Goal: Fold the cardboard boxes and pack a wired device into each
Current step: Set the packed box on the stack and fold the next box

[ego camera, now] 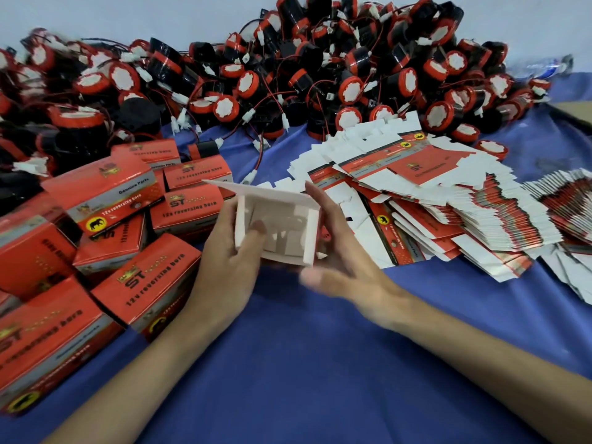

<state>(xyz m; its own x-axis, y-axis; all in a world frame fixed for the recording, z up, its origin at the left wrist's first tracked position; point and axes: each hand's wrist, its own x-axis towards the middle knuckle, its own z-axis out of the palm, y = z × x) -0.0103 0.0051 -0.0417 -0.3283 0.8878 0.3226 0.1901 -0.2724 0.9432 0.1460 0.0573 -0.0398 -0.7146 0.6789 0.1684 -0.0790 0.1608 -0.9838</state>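
Both hands meet on a half-folded white cardboard box [278,225], open side facing me. My left hand [230,251] pinches its left wall, one finger inside; my right hand [346,261] lies straight-fingered against its right wall. Beyond it, black-and-red round wired devices [288,68] lie heaped.

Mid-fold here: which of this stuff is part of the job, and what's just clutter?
Job: half-folded box between left hand and right hand; flat box blanks; wired horns; closed boxes.
Lying about: clear plastic, brown board corner, far right.
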